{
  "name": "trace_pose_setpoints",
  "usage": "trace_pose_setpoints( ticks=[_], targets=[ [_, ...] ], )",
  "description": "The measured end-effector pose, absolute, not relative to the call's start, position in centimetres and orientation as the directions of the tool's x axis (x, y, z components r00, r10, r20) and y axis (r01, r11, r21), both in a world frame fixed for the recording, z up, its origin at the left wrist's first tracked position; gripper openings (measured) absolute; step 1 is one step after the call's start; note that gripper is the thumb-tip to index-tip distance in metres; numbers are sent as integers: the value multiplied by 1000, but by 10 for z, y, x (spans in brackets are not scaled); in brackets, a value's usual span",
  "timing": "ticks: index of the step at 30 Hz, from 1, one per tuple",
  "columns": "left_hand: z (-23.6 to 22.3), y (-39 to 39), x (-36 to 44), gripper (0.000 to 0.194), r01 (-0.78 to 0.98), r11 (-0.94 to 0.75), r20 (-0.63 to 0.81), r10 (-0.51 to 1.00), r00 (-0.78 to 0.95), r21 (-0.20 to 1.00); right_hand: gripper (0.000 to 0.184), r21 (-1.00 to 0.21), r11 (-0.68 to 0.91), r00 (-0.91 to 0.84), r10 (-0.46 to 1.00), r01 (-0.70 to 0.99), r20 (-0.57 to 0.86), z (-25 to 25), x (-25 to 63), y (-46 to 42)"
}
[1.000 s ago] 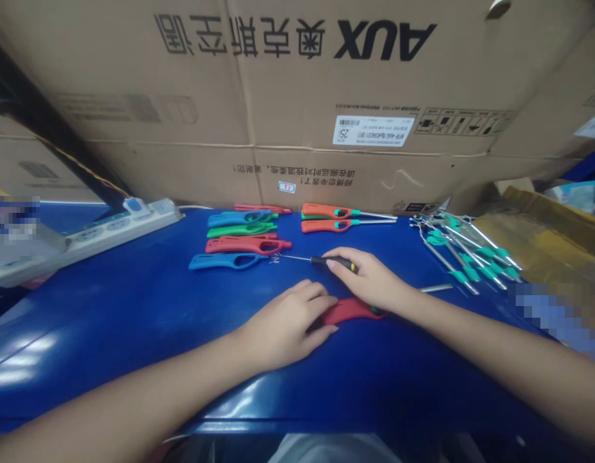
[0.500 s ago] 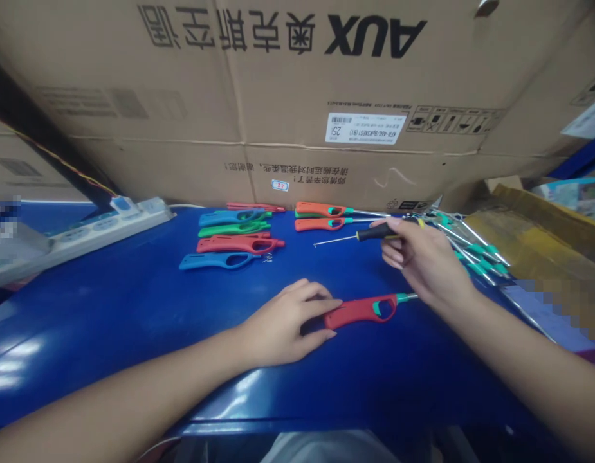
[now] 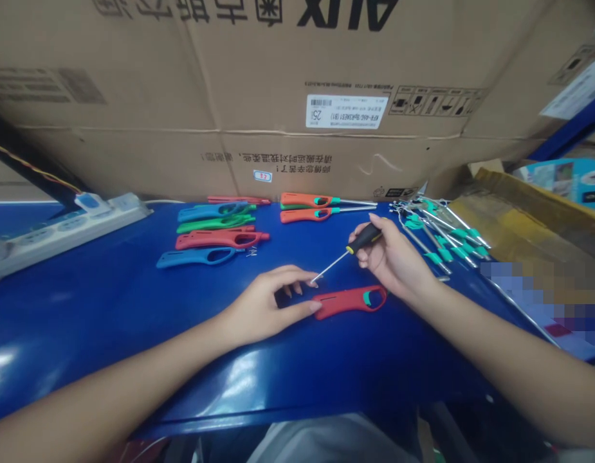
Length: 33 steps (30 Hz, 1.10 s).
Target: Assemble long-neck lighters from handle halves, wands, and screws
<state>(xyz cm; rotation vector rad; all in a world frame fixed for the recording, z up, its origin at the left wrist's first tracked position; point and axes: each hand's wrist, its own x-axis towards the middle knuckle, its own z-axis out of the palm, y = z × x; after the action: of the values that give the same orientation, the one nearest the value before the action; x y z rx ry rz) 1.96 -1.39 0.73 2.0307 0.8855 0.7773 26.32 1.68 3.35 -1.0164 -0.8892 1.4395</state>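
A red lighter body point(image 3: 348, 301) with a teal trigger lies flat on the blue table point(image 3: 109, 308). My left hand point(image 3: 268, 310) rests beside its left end, thumb and fingertips pinched on that end. My right hand point(image 3: 393, 260) grips a small screwdriver point(image 3: 345, 253) by its black and yellow handle. The thin shaft slants down and left, and its tip sits close to my left fingertips, above the lighter's left end.
Blue, green and red lighter shells point(image 3: 215, 231) lie in a row further back, two orange lighters point(image 3: 321, 207) beside them. A heap of metal tubes with teal ends point(image 3: 437, 235) lies at the right. A white power strip point(image 3: 65, 225) sits left; big cardboard boxes point(image 3: 278, 83) stand behind.
My right hand has swung the screwdriver from level, pointing left above the table, down toward the red lighter's left end. My left hand stays on the lighter.
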Motion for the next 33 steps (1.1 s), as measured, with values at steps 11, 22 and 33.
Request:
trace_pose_setpoints(
  ticks=[11, 22, 33],
  targets=[
    [12, -19, 22, 8, 193, -455, 309, 806, 505, 869, 39, -939, -124, -81, 991, -321, -103, 34, 258, 11],
    [9, -19, 21, 7, 227, -477, 322, 808, 494, 849, 38, -968, -45, -44, 998, -246, -35, 39, 258, 9],
    [4, -25, 24, 8, 308, -537, 311, 772, 554, 785, 22, -923, 383, -349, 862, -28, 368, 53, 268, -12]
  ],
)
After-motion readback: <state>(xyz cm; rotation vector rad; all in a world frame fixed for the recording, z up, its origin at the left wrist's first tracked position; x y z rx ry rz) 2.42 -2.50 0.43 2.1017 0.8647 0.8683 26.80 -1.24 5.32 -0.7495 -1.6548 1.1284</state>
